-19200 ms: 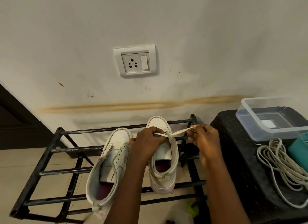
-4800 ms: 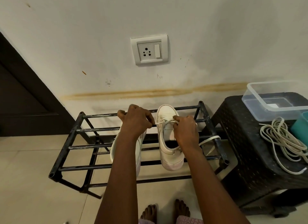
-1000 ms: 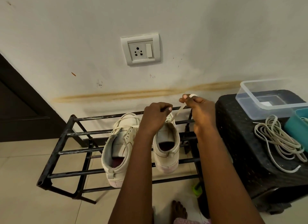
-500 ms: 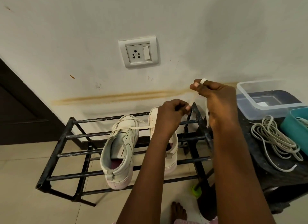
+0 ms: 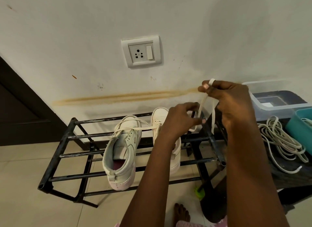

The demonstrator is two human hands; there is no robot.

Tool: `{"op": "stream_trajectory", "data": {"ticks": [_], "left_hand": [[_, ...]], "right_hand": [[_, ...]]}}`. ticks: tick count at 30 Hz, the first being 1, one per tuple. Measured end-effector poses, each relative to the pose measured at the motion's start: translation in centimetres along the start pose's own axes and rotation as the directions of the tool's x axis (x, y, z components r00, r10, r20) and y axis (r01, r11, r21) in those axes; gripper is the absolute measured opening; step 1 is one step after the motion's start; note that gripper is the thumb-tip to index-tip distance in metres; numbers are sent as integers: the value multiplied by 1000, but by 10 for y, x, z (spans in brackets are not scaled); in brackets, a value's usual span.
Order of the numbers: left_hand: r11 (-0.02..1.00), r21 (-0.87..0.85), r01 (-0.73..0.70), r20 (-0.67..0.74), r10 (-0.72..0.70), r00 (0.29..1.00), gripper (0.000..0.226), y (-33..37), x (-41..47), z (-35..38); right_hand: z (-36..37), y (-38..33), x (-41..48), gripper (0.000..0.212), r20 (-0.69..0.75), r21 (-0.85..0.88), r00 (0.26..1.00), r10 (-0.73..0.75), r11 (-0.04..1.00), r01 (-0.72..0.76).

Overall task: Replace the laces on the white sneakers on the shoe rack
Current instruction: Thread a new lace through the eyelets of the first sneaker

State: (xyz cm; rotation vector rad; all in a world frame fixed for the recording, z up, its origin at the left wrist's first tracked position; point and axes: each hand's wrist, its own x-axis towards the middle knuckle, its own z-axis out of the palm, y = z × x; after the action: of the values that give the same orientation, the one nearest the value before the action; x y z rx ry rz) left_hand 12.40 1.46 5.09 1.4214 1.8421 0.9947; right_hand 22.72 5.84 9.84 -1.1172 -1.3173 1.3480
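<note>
Head view: right hand [image 5: 231,100] fingers pinch the flat white lace [image 5: 201,106] up high; left hand [image 5: 181,122] fingers curl loosely beside it. Pull slowly so the right white sneaker [image 5: 159,120] stays on the black metal shoe rack [image 5: 67,137].

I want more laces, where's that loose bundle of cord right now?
The cord bundle lies on the black stool at right, beside the teal tub, before the clear box.

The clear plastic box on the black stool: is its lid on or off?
Off. The clear plastic box on the black stool shows an open rim with no lid over it.
</note>
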Motion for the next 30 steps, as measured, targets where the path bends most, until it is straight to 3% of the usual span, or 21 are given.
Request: {"op": "stream_trajectory", "data": {"ticks": [3,6,8,10,12,15,22,24,26,28,30], "left_hand": [[968,-241,-63,-112,37,993,34,11,-1,-5],[949,-301,-90,-243,14,970,18,7,-1,-4],[948,-310,-75,-238,-1,971,16,2,-1,-3],[976,-214,-50,-187,9,982,18,-1,1,-1],[1000,18,-11,-154,14,988,22,-10,6,4],[932,360,45,-86,-15,996,22,-21,8,10],[763,645,54,15,-83,996,25,-29,2,19],[850,526,34,28,-58,998,27,-28,2,18],[989,144,21,41,-27,999,41,-15,1,14],[978,-207,-34,-9,33,999,42,1,-1,9],[932,-351,-92,-107,57,993,29,9,-2,9]], "right_hand": [[3,5,2,17,49,-16,998,48,999,-48],[5,7,3,26,31,-44,999,8,999,-6],[6,8,2,25,26,-54,999,25,998,-23],[7,6,1,18,12,-43,999,49,998,-48],[7,6,1,9,-15,-5,999,42,999,-42],[6,4,1,13,-53,17,999,-3,1000,4],[3,-1,-2,13,-70,4,997,-37,999,38],[2,-2,-2,10,-53,14,998,-32,999,33],[3,0,-2,6,-9,9,1000,-2,1000,2],[4,3,-1,15,35,-11,999,42,999,-42],[6,4,0,24,39,15,997,66,998,-66]]}}
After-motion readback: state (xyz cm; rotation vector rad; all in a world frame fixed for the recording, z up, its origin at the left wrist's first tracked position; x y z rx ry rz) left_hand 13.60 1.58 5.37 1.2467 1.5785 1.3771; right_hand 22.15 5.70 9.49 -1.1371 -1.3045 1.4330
